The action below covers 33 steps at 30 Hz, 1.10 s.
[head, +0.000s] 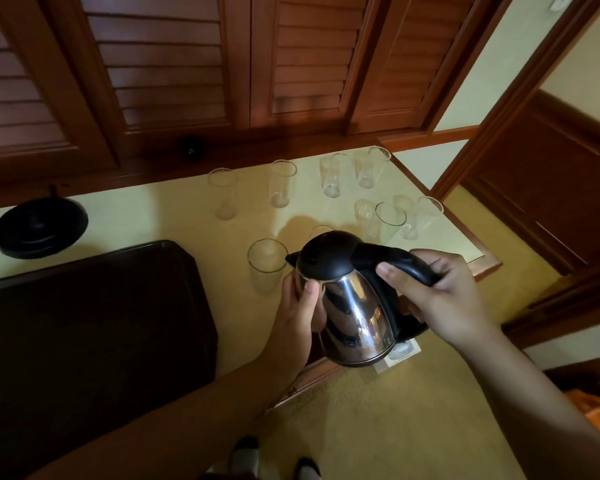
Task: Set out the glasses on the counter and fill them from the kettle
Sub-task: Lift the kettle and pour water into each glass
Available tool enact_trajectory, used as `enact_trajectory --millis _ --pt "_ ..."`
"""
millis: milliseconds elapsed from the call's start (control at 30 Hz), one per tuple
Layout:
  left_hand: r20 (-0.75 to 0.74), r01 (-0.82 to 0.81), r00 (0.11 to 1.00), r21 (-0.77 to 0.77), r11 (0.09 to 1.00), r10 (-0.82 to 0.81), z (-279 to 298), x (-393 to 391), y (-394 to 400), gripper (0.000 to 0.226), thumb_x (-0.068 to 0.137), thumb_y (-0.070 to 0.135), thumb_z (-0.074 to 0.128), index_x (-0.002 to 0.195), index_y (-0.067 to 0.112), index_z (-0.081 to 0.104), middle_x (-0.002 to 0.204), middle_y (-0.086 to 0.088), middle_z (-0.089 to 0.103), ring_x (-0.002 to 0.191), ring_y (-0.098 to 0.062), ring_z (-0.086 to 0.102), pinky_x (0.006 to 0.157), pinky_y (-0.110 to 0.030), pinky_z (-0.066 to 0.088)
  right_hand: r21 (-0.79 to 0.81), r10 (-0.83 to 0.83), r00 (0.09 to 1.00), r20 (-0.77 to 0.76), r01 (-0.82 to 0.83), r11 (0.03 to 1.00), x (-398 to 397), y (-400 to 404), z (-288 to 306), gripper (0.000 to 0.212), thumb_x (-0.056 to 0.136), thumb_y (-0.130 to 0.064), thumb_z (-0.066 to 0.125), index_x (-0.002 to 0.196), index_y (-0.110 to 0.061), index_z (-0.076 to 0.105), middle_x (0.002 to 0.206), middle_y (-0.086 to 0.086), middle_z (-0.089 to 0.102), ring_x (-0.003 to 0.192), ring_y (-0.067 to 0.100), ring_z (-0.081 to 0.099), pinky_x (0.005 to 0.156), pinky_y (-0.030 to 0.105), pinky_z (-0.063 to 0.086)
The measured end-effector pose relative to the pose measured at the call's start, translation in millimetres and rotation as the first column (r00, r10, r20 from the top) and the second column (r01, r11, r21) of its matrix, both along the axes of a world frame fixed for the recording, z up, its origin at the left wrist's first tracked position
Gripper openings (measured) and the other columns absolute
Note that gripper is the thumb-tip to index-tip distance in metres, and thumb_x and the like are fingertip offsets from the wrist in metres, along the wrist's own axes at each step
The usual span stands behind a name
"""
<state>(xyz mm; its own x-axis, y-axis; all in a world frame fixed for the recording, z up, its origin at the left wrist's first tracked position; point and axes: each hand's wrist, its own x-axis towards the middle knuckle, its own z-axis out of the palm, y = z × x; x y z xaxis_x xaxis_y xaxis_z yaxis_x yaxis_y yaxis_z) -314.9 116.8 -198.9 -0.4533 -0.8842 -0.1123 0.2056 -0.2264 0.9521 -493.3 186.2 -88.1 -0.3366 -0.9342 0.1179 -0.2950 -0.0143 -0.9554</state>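
A steel kettle (354,306) with a black lid and black handle is held tilted above the near edge of the pale yellow worktop (174,216), its spout pointing left toward a clear glass (265,265) that stands upright just beside it. The right hand (444,299) grips the handle, fingers curled round it and thumb lying along the top. The left hand (300,306) supports the kettle's shiny body from the left, thumb pressed against the metal just below the lid and the palm cupped on the side. Whether water is leaving the spout cannot be told from this angle. Farther back on the worktop stand more empty glasses: one at far left (222,192), another (283,181) to its right, then a pair (333,174) and (371,168) near the far right corner. A closer cluster (390,216) of glasses sits at the right edge, behind the kettle, and the rim of one further glass (321,231) peeps over the lid. A dark tray (94,323) covers the near left part of the worktop, and a round black kettle base (39,226) rests at the far left. Brown louvred doors (167,64) rise behind the worktop. Below, on the carpet (413,410), the person's feet show at the bottom edge.
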Motion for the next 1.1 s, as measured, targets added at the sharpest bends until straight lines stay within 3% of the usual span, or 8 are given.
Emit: enact_trajectory --millis 100,167,233,333,733,867,967,1100 --pt "0.018 0.015 1.000 0.020 1.000 -0.015 2 2 -1 0.073 0.095 0.064 0.053 0.150 0.017 0.050 0.145 -0.004 0.065 0.138 -0.020 0.060 0.120 -0.053 0.044 0.026 0.006 1.000 -0.023 -0.005 1.000 0 -4 5 0.034 0.078 -0.047 0.083 0.067 -0.016 0.074 0.053 -0.001 0.062 0.043 0.008 0.055 0.047 0.019 0.043" --pt "0.021 0.022 1.000 0.015 1.000 -0.022 1 3 -2 0.072 0.094 0.065 0.051 0.149 0.019 0.051 0.143 -0.003 0.066 0.137 -0.017 0.060 0.119 -0.049 0.045 0.032 0.011 0.999 -0.036 -0.010 0.999 2 -6 7 0.046 0.077 -0.055 0.083 0.070 -0.010 0.072 0.054 0.001 0.063 0.044 0.008 0.056 0.047 0.018 0.044" --pt "0.016 0.030 0.999 0.020 0.999 -0.031 0 4 -3 0.075 0.092 0.067 0.050 0.150 0.021 0.051 0.142 0.000 0.067 0.135 -0.014 0.061 0.116 -0.043 0.047 0.031 0.016 0.999 -0.035 -0.015 0.999 4 -8 11 0.047 0.079 -0.049 0.082 0.071 -0.004 0.070 0.052 0.000 0.063 0.042 0.005 0.056 0.046 0.014 0.043" --pt "0.007 0.020 1.000 0.020 1.000 -0.021 1 4 -6 0.073 0.092 0.066 0.050 0.150 0.021 0.050 0.143 -0.001 0.067 0.135 -0.015 0.062 0.114 -0.042 0.048 0.037 0.038 0.999 -0.021 -0.037 0.999 8 -10 15 0.029 0.081 -0.034 0.078 0.068 -0.011 0.068 0.047 -0.006 0.062 0.039 0.002 0.056 0.045 0.010 0.040" --pt "-0.039 0.002 0.999 0.036 0.999 0.000 4 3 -5 0.076 0.085 0.068 0.054 0.144 0.021 0.054 0.138 -0.005 0.068 0.127 -0.011 0.066 0.103 -0.029 0.051 0.056 0.041 0.999 -0.015 -0.040 0.998 13 -12 24 0.026 0.080 -0.033 0.078 0.065 -0.016 0.065 0.045 -0.010 0.060 0.037 -0.001 0.055 0.044 0.008 0.039" --pt "-0.046 -0.013 0.999 0.043 0.999 0.015 4 3 -5 0.076 0.085 0.066 0.056 0.143 0.017 0.055 0.138 -0.008 0.068 0.127 -0.014 0.066 0.106 -0.033 0.051 0.057 0.044 0.999 -0.022 -0.043 0.997 13 -12 26 0.026 0.081 -0.033 0.078 0.065 -0.015 0.065 0.045 -0.008 0.060 0.037 0.000 0.056 0.044 0.009 0.040" --pt "-0.030 0.003 1.000 0.055 0.998 -0.002 5 2 -5 0.074 0.087 0.067 0.055 0.144 0.020 0.055 0.139 -0.008 0.067 0.131 -0.019 0.064 0.114 -0.045 0.049 0.050 0.045 0.998 -0.039 -0.043 0.998 13 -12 28 0.026 0.081 -0.034 0.078 0.063 -0.020 0.065 0.046 -0.007 0.061 0.039 0.001 0.057 0.046 0.010 0.041" --pt "0.002 -0.004 1.000 0.052 0.999 0.004 6 1 -6 0.073 0.089 0.067 0.052 0.145 0.020 0.054 0.139 -0.004 0.067 0.132 -0.017 0.063 0.117 -0.049 0.048 0.043 0.065 0.997 -0.043 -0.063 0.997 13 -11 31 0.028 0.084 -0.029 0.077 0.057 -0.031 0.069 0.046 -0.010 0.063 0.040 0.000 0.059 0.047 0.008 0.042"
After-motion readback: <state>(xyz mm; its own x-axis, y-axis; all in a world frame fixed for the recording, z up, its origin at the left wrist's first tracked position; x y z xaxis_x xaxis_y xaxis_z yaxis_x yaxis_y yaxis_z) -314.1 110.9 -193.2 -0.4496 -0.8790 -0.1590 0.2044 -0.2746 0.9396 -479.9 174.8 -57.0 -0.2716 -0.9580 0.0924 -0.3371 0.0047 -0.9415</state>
